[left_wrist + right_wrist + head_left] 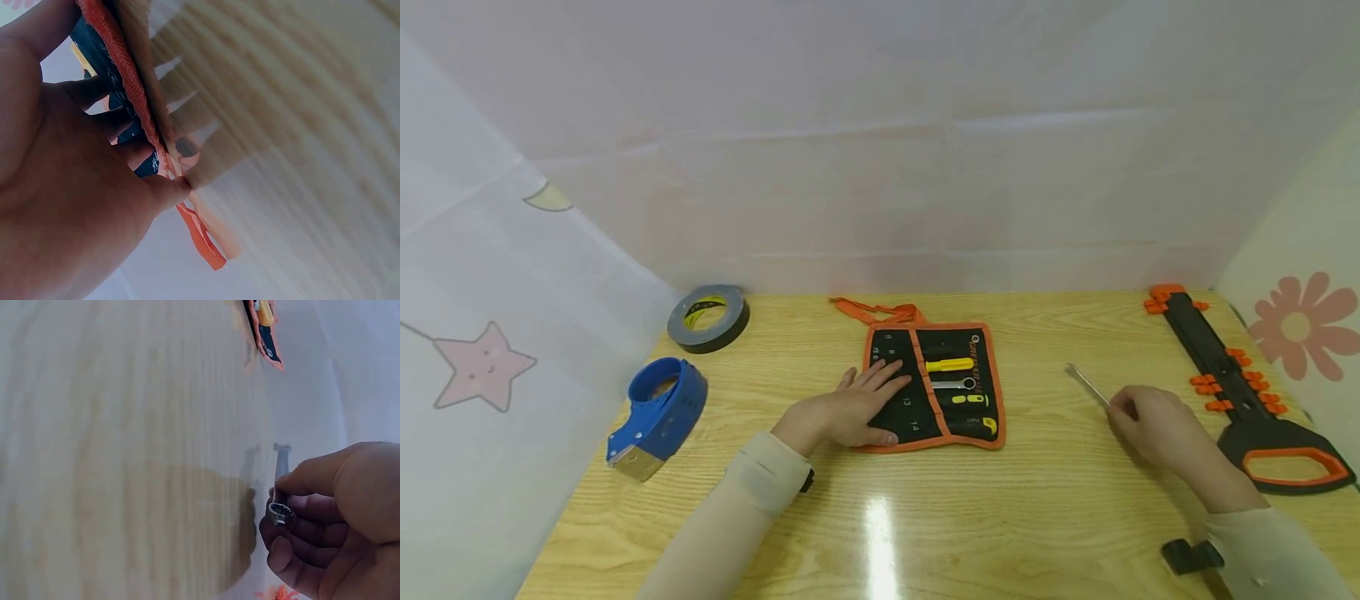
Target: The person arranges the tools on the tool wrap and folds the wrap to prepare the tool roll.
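A black tool pouch with orange trim (928, 379) lies unrolled on the table, its pockets printed with numbers. My left hand (857, 407) rests on its left half with fingers spread, hiding some pockets. A yellow-handled tool (950, 365) and a wrench with a ring end (953, 384) sit in the right half. To the right of the pouch, my right hand (1157, 429) pinches a small combination wrench (1086, 383) between thumb and fingers. In the right wrist view its ring end (279, 512) shows near the palm, and the open end points away.
A roll of grey tape (709, 319) and a blue tape dispenser (658, 412) stand at the left. On the right lies a black and orange tool (1247, 396) with a loop handle and several orange clips. An orange strap (876, 312) trails behind the pouch. White cloth hangs behind the table.
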`<action>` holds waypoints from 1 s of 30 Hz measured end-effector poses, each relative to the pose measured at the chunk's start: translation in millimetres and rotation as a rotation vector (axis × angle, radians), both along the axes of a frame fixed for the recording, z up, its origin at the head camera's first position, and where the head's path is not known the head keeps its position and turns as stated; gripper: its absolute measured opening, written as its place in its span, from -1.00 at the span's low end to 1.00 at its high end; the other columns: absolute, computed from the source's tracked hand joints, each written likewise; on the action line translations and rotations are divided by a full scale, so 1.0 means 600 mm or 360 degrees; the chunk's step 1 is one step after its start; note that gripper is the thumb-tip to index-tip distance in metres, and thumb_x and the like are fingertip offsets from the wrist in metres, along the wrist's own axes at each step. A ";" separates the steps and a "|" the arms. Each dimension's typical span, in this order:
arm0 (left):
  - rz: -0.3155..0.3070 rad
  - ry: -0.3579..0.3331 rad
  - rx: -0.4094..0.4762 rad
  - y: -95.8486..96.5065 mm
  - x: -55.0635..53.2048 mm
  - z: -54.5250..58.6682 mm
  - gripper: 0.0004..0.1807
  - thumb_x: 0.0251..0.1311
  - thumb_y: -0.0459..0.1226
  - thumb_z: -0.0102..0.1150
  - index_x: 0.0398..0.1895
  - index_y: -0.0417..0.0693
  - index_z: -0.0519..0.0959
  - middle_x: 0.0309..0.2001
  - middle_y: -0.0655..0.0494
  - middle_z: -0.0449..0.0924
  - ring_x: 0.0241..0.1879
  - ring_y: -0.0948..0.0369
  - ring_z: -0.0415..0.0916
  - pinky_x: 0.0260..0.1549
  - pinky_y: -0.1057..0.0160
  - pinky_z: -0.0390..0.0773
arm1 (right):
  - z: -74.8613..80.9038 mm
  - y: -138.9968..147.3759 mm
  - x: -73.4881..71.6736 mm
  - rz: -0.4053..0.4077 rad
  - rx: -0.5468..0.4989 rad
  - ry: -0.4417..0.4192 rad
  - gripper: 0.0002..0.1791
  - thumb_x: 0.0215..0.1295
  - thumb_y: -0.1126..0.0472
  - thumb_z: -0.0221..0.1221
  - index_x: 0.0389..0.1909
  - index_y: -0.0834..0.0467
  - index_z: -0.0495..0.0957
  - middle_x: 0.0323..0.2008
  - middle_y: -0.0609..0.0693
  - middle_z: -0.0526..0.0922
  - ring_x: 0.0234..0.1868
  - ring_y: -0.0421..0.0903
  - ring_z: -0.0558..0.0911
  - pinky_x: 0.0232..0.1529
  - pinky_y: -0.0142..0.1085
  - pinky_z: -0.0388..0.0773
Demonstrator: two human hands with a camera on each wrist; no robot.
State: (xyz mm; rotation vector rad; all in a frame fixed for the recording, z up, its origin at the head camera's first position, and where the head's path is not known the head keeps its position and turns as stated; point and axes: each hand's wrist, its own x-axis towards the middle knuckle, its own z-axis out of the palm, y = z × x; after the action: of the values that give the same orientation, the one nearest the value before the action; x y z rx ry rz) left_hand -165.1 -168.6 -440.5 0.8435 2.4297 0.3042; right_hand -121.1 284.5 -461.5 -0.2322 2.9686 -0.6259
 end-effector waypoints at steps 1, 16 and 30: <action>0.0001 -0.0002 -0.0001 0.000 0.000 0.001 0.04 0.52 0.11 0.25 0.82 0.12 -0.13 0.81 0.02 -0.42 0.79 -0.08 -0.45 0.68 -0.38 -0.27 | 0.000 -0.002 0.000 0.0013 -0.0013 0.0020 -0.82 0.52 0.30 0.24 -0.27 0.33 0.68 -0.44 0.03 0.66 -0.44 -0.11 0.50 -0.40 -0.22 0.46; 0.0000 -0.0001 0.0004 0.002 0.001 0.004 0.04 0.52 0.09 0.26 0.82 0.09 -0.13 0.81 0.00 -0.40 0.79 -0.10 -0.45 0.67 -0.41 -0.26 | 0.021 -0.060 -0.028 0.0163 -0.0103 0.0252 -0.87 0.58 0.33 0.22 -0.12 0.35 0.66 -0.30 0.13 0.68 -0.37 -0.11 0.52 -0.36 -0.22 0.46; 0.0009 0.0001 -0.0003 0.002 0.001 0.001 0.03 0.52 0.09 0.27 0.82 0.12 -0.12 0.81 0.02 -0.41 0.79 -0.10 -0.43 0.67 -0.41 -0.25 | 0.040 -0.115 -0.064 0.0262 -0.0143 0.0277 -0.88 0.60 0.34 0.20 -0.11 0.32 0.66 -0.25 0.15 0.68 -0.37 -0.10 0.50 -0.32 -0.19 0.46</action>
State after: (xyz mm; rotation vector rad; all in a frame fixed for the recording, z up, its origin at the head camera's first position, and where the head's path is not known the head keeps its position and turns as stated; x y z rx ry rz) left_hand -164.5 -167.4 -439.6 0.8360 2.4332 0.3039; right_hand -159.2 215.7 -437.5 -0.5598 3.0443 -0.7539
